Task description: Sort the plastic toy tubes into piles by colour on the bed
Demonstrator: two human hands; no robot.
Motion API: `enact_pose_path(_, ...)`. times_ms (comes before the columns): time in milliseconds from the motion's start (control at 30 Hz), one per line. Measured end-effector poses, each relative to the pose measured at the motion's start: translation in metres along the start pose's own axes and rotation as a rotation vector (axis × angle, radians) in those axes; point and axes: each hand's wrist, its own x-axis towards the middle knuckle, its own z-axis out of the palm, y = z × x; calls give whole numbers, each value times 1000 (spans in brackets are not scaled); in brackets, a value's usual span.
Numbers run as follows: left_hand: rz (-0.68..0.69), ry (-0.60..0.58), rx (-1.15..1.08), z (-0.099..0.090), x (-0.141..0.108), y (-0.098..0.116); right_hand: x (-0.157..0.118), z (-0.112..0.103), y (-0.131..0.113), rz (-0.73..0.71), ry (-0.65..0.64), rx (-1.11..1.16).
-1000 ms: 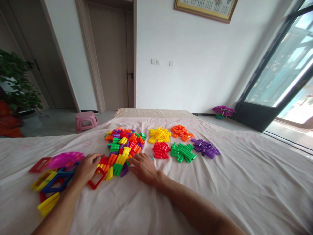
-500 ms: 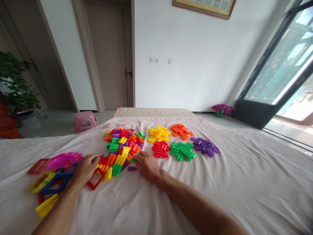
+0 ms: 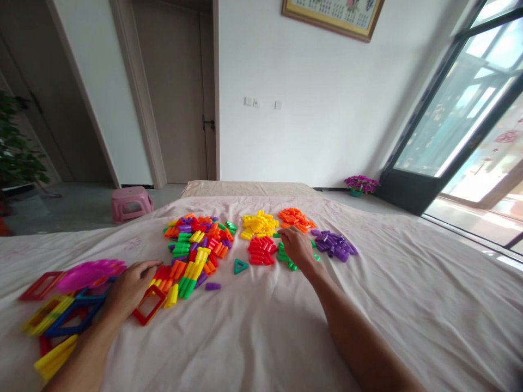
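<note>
My right hand (image 3: pixel 297 247) is closed on a green piece at its fingertips, over the green pile (image 3: pixel 291 265). Beside that pile lie a red pile (image 3: pixel 261 251), a yellow pile (image 3: pixel 259 224), an orange pile (image 3: pixel 297 218) and a purple pile (image 3: pixel 335 245). My left hand (image 3: pixel 133 283) rests with bent fingers by the left end of the mixed-colour heap (image 3: pixel 200 239); whether it holds anything is hidden. A red square frame (image 3: pixel 149 306) lies just right of it. A teal triangle (image 3: pixel 241 266) and a single purple piece (image 3: pixel 213 286) lie on the cloth.
Left of my left hand are a magenta scalloped plate (image 3: pixel 87 274), blue frames (image 3: pixel 73 321), yellow frames (image 3: pixel 44 316) and another red frame (image 3: pixel 41 286). A wrinkled pale cloth (image 3: pixel 261 343) covers the surface. A pink stool (image 3: pixel 131 204) stands beyond.
My right hand has moved right, from the mixed heap to the green pile, with a green piece. The teal triangle now shows. The view has shifted slightly; my left hand stays beside the heap.
</note>
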Motion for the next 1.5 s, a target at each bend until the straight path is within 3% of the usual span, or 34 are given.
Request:
enact_pose_path(167, -5, -9, -11, 0, 1, -2, 6, -11, 36, 208, -12, -129)
enact_pose_path(300, 3, -5, -10, -1, 0, 2, 7, -11, 36, 231, 42, -130)
enact_pose_path(467, 31, 13, -10, -2, -2, 8, 4, -3, 7, 69, 64, 15)
enact_pose_path(733, 26, 29, -6, -5, -6, 16, -13, 26, -66, -308, -222, 265)
enact_pose_path(867, 22, 27, -10, -5, -5, 15, -9, 45, -100, -418, -285, 229)
enact_pose_path(1000, 40, 25, -17, -3, -4, 11, 1, 68, -125, -419, -274, 109)
enact_pose_path(1200, 28, 27, -8, -3, -4, 12, 2, 87, -137, -396, -263, -1)
enact_pose_path(1500, 21, 19, -19, -4, -5, 12, -4, 81, -129, -462, -289, 26)
